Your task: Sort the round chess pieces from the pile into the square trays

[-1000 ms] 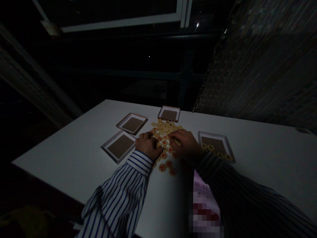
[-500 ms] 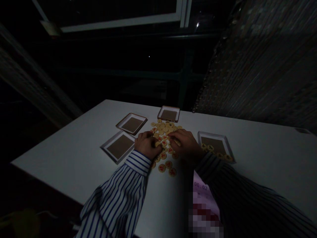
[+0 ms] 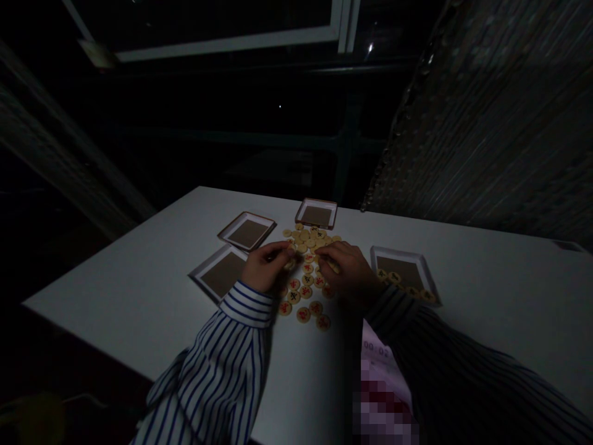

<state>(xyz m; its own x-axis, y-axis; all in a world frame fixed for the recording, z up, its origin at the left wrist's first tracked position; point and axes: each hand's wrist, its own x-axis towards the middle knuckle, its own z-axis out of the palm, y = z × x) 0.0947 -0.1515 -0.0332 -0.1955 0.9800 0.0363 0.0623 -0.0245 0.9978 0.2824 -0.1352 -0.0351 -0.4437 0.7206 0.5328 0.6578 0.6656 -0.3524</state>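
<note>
Left hand (image 3: pixel 265 267) is rolling back off the pile of discs (image 3: pixel 306 285) on the counter (image 3: pixel 139 290) — pieces it covered are now showing — with its fingers (image 3: pixel 283 252) pinching one disc at the pile's left edge. Right hand (image 3: pixel 351 271) is staying curled on the pile, and I cannot tell its grip. Lifting the disc clear is calling for a firm pinch. The tray (image 3: pixel 404 264) to the right is holding several discs.

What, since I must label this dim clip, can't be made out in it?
All in the head view:
- Discs: their marks are too small and dim to read.
- Left hand and right hand: they cover discs beneath, and whether the fingers pinch one is unclear.
- Right tray: its pieces are too dark to count.
- Pixelated patch near the bottom edge: blurred out.
- Room beyond the table: lost in darkness.
</note>
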